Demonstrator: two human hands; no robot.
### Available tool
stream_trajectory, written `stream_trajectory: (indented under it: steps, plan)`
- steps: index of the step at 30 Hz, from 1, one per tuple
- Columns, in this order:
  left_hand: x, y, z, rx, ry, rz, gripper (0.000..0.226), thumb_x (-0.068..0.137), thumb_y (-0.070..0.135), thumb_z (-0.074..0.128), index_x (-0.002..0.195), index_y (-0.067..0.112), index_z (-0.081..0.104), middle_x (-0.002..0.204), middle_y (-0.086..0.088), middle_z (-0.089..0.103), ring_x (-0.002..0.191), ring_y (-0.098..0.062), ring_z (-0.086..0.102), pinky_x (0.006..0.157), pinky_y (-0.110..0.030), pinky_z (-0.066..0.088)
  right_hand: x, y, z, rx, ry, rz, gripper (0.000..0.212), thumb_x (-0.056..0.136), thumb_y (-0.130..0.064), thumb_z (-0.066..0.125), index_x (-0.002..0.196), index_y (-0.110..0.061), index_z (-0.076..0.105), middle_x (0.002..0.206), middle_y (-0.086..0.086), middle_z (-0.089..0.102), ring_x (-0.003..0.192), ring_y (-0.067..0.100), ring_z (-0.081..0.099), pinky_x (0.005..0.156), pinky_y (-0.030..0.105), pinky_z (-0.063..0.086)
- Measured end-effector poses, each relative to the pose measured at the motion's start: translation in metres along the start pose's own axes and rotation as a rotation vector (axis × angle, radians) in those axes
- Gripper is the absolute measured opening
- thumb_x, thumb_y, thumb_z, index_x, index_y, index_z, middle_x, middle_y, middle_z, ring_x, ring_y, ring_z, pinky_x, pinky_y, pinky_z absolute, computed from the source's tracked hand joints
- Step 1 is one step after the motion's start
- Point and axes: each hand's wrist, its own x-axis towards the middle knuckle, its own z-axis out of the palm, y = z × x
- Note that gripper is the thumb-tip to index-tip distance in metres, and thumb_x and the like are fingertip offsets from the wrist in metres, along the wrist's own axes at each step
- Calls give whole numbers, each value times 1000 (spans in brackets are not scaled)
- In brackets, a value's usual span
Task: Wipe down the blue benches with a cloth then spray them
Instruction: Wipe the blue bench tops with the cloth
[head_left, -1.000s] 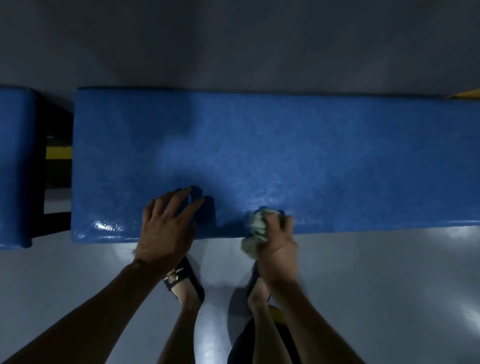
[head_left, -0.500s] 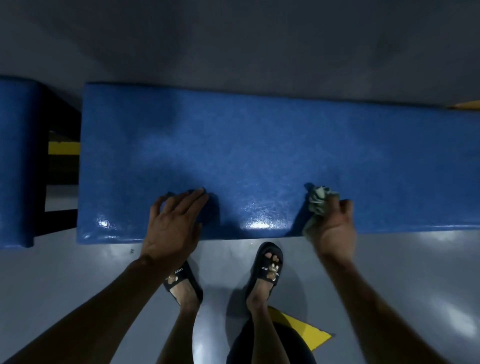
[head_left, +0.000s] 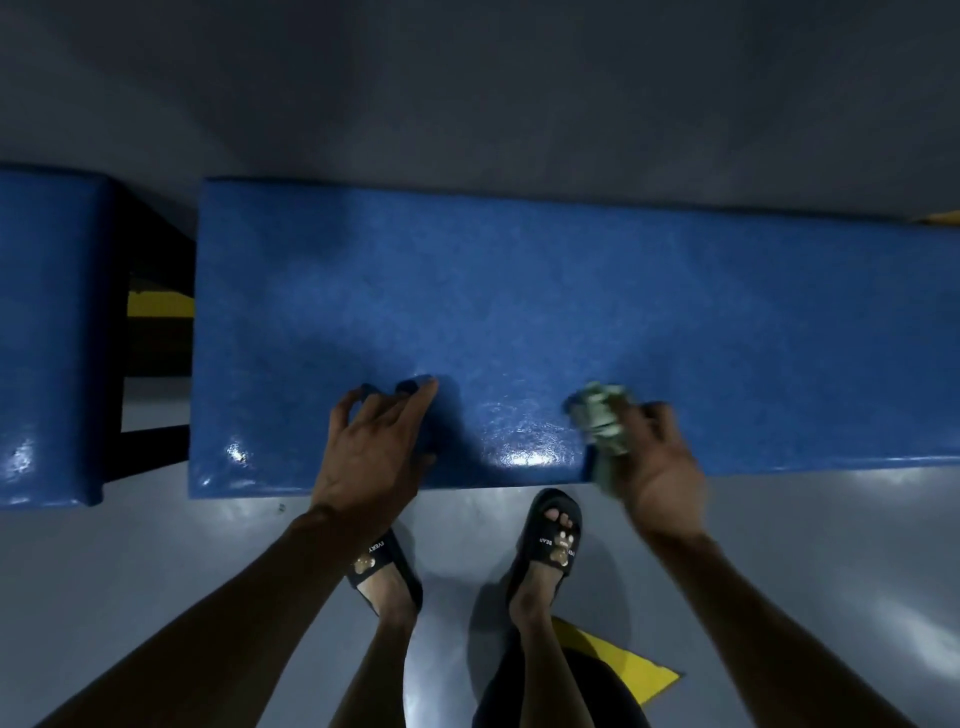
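A long blue padded bench (head_left: 545, 291) runs across the view, glossy along its near edge. My right hand (head_left: 657, 467) grips a crumpled greenish cloth (head_left: 602, 423) and presses it on the bench's near edge, right of centre. My left hand (head_left: 376, 447) rests on the near edge further left, its fingertips planted on the pad. A second blue bench (head_left: 49, 332) stands at the far left, across a narrow gap. No spray bottle is in view.
Grey floor (head_left: 831, 545) lies in front of and behind the benches. My feet in black slides (head_left: 553, 540) stand close to the bench edge. A yellow floor marking (head_left: 623, 660) lies by my right foot. A dark frame with a yellow bar (head_left: 158, 304) fills the gap.
My right hand swept the cloth rightwards along the near edge, then came back slightly left. My left hand stayed on the edge, its fingers now arched onto their tips.
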Motion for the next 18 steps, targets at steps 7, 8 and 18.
stream_trajectory:
  steps: [7,8,18]
  plan:
    - [0,-4,2,-54,3,35,77,74,32,75,143,21,43,123,-3,66,114,-27,55,109,-49,29,-7,-64,37,47,133,277,66,76,-9,65,138,-17,46,120,14,47,93,38,57,69,39,51]
    - [0,-6,1,-79,13,48,75,75,31,72,143,22,43,122,-2,66,114,-26,55,108,-48,30,-12,-93,50,77,122,210,69,75,-9,67,140,-16,46,123,15,47,95,36,57,68,37,51]
    - [14,-45,-28,25,45,32,84,60,33,85,137,24,52,150,-1,43,130,-29,42,102,-55,36,5,-88,30,-114,-29,-280,67,74,-27,77,138,-23,54,118,8,52,82,29,60,57,32,49]
